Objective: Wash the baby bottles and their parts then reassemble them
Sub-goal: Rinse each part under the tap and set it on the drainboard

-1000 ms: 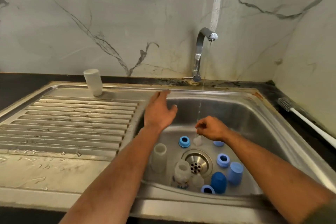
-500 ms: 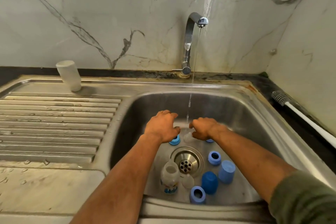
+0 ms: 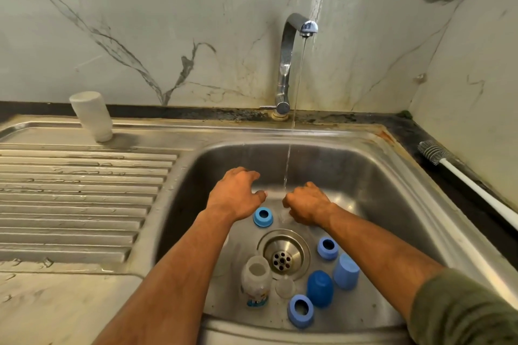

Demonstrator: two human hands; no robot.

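Both of my hands are low in the steel sink (image 3: 386, 193), under the thin stream from the tap (image 3: 288, 64). My left hand (image 3: 235, 194) has its fingers curved down. My right hand (image 3: 307, 203) is curled into a fist. A pale translucent piece (image 3: 271, 193), too blurred to name, bridges the two hands where the water lands. Around the drain (image 3: 283, 256) lie a clear printed bottle (image 3: 256, 286), three blue collar rings (image 3: 263, 217) (image 3: 327, 248) (image 3: 300, 311), a dark blue cap (image 3: 320, 288), a light blue cap (image 3: 346, 274) and a clear teat (image 3: 285, 287).
A white bottle (image 3: 91, 116) stands upside down at the back of the ribbed drainboard (image 3: 84, 199) on the left. A bottle brush with a white handle (image 3: 462, 179) lies on the dark counter to the right of the sink. Marble walls close the back and right.
My left hand has come down from the sink's back edge to join the right hand under the stream. The view has dipped and shifted left. My left forearm now covers the standing clear bottle.
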